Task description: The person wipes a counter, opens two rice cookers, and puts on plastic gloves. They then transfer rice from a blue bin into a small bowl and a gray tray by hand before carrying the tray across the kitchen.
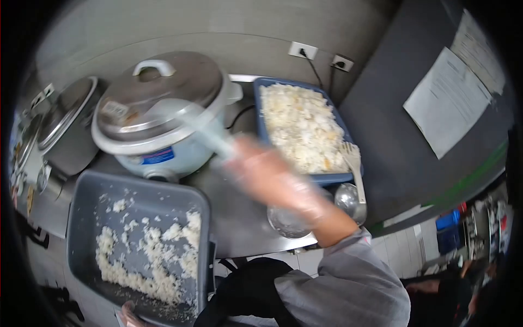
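Note:
My right hand (261, 169), in a clear plastic glove and blurred by motion, is closed around the handle of a pale paddle (201, 131). The paddle's blade passes in front of a large rice cooker (185, 144) with its lid on. My left hand (129, 316), also gloved, shows only in part at the lower rim of a grey tub (139, 191); its fingers are mostly hidden. White rice (158, 261) lies scattered in that tub. Behind my right hand, a blue tub (263, 122) holds a full load of rice, with a white fork-shaped utensil (354, 169) on its right corner.
Metal bowls (348, 201) stand near the counter's front edge. More lidded pots (71, 125) are at the left. Two wall sockets (303, 50) with plugs sit above the counter. Papers (447, 101) hang on a dark panel at the right. People are partly visible at lower right.

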`<state>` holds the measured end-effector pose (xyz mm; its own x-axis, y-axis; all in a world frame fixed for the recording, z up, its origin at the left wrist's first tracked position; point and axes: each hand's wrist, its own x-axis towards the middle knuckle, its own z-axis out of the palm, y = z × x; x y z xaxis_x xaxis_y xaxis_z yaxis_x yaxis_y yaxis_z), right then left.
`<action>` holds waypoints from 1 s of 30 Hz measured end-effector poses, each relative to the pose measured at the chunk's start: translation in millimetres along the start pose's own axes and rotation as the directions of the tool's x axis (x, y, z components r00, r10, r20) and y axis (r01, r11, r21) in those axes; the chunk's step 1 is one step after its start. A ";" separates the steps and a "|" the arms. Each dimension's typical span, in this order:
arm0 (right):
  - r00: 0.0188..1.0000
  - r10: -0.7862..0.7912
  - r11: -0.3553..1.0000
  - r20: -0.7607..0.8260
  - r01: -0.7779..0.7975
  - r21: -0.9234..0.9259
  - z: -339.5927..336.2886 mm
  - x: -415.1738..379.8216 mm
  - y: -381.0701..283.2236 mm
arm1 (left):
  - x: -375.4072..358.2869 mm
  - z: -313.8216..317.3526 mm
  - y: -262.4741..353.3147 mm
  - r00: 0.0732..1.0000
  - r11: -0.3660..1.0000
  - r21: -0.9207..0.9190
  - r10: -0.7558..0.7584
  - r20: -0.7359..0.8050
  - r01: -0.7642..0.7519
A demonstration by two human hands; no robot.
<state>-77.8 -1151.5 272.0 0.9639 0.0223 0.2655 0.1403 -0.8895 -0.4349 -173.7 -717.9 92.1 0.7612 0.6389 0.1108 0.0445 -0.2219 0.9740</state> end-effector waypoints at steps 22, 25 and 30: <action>0.664 0.675 0.509 -0.322 -0.735 -0.447 -55.9 -66.8 376.2 | -8.1 -6.5 7.8 0.989 0.986 -0.073 -0.146 0.030 0.148; 0.693 0.663 0.545 -0.282 -0.705 -0.454 -50.9 -70.8 374.8 | 13.3 -29.6 -39.5 0.998 0.997 -0.066 -0.040 0.056 0.043; 0.759 0.638 0.493 -0.130 -0.532 -0.689 -81.8 -44.8 353.6 | 12.7 -34.1 -101.7 0.978 0.903 -0.423 -0.150 -0.146 0.075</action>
<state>-89.9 -1504.3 176.8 0.7917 -0.6098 0.0364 -0.5996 -0.7644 0.2370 -190.6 -662.1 1.2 0.6431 0.7657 -0.0087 -0.1767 0.1594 0.9713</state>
